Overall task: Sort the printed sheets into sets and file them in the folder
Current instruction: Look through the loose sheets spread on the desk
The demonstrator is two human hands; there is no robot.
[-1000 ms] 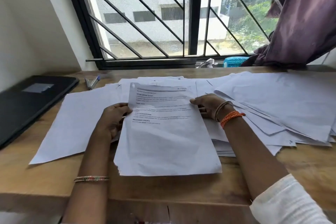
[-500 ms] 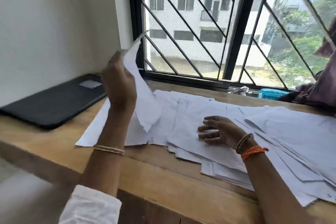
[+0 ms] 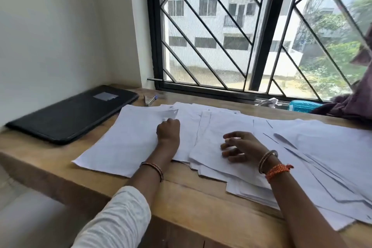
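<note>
While the left hand (image 3: 168, 131) lies with fingers curled on a face-down sheet (image 3: 128, 143) beside the black folder (image 3: 74, 112) (seemingly starting a set), the right hand (image 3: 239, 147) hovers with relaxed fingers, holding nothing, over the unsorted pile (image 3: 302, 159) farther from the folder; whether the left grips paper is unclear.

The left arm wears a white ribbed sleeve (image 3: 118, 217) pushed up the forearm, and a thin beaded bangle (image 3: 154, 168) in dark and reddish tones circles that wrist. The right wrist carries slim metal bangles (image 3: 266, 158) and, just behind them, a braided orange thread band (image 3: 276, 171) with a knotted end.
</note>
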